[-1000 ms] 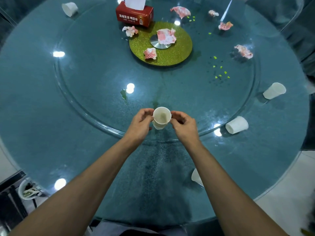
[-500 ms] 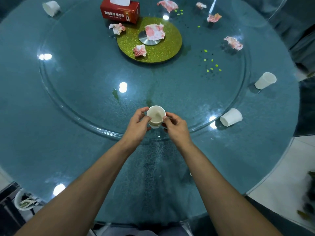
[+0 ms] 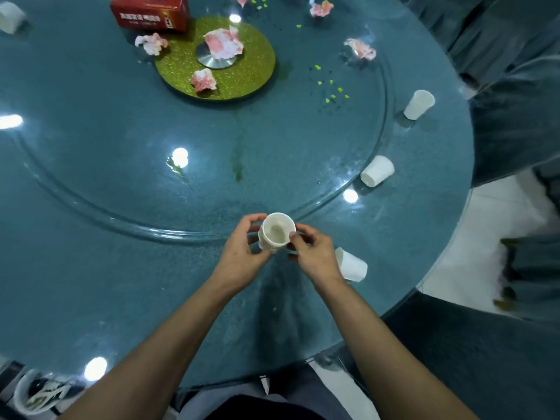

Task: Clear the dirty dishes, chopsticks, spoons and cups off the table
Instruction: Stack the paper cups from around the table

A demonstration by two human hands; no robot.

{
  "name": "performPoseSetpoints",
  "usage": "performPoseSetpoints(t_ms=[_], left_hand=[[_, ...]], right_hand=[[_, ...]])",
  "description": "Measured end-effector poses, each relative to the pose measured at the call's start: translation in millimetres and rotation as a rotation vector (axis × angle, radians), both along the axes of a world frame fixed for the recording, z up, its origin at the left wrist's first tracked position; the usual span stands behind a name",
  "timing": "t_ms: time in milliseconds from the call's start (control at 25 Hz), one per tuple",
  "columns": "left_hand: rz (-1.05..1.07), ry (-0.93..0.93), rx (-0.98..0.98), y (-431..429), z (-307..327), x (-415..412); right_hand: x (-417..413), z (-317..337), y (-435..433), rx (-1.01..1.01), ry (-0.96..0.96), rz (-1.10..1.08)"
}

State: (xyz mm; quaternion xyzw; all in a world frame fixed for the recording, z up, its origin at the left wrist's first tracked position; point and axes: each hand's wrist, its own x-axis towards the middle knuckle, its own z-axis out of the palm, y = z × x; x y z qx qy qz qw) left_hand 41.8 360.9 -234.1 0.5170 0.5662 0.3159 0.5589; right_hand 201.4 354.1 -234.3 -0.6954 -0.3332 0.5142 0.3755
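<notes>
Above the table (image 3: 121,283), close by — white cup (image 3: 277,231) held up, pinched between left hand (image 3: 239,257) and right hand (image 3: 316,257), fingers curled round it. Probably light, thin, easy to squash — best gripped softly round the middle.

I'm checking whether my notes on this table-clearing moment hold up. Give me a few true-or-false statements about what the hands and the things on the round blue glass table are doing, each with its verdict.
1. The left hand and the right hand both hold one white paper cup, mouth up. True.
2. The red cardboard tissue box stands on the floor. False: the box stands on the round glass turntable.
3. A second white paper cup, beside the right wrist, lies on its side. True.
4. The round gold glitter disc carries nothing. False: crumpled pink-stained tissues lie on the disc.
</notes>
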Motion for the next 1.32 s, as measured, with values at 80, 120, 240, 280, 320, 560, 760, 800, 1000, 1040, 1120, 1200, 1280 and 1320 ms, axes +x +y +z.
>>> performPoseSetpoints(t_ms=[80,120,240,280,320,560,760,800,1000,1040,1120,1200,1280,1320], left_hand=[[-0.069,0.024,0.027,-9.5,-8.5,1.5],[-0.103,0.054,0.048,-13.0,-13.7,0.9],[-0.157,0.069,0.056,-22.7,-21.0,0.7],[-0.172,0.059,0.063,-25.4,-21.7,1.4],[-0.185,0.061,0.083,-27.9,-21.6,2.3],[-0.19,0.052,0.175,-29.5,-16.6,5.8],[-0.163,0.03,0.171,-32.0,-14.3,10.0],[-0.149,0.029,0.167,-32.9,-14.1,11.4],[-0.059,0.036,0.136,-44.6,-13.8,23.9],[-0.04,0.034,0.131,-46.5,-12.9,26.4],[-0.013,0.031,0.121,-50.7,-12.4,29.3],[0.018,0.034,0.121,-55.2,-11.5,33.3],[0.038,0.037,0.112,-60.8,-11.7,39.2],[0.046,0.038,0.108,-64.0,-12.1,42.1]], right_hand=[[4.7,-4.1,-16.2,-0.014,-0.026,-0.019],[6.0,-5.5,-22.3,-0.022,-0.037,-0.034],[7.9,-4.1,-38.4,-0.036,-0.064,-0.051],[8.7,-4.8,-42.5,-0.034,-0.067,-0.055],[9.6,-4.9,-46.4,-0.036,-0.068,-0.059],[15.0,-1.1,-54.6,-0.063,-0.087,-0.037],[23.5,4.0,-55.3,-0.049,-0.097,0.039],[25.9,5.1,-54.1,-0.046,-0.104,0.066],[51.2,10.6,-54.6,0.009,-0.147,0.028],[59.6,11.7,-53.5,0.029,-0.164,0.012],[76.3,12.0,-51.3,0.046,-0.264,0.025],[92.5,8.5,-48.8,0.054,-0.443,0.096],[106.0,1.0,-47.2,0.032,-0.617,0.228],[110.3,-2.2,-46.7,0.0,-0.689,0.311]])
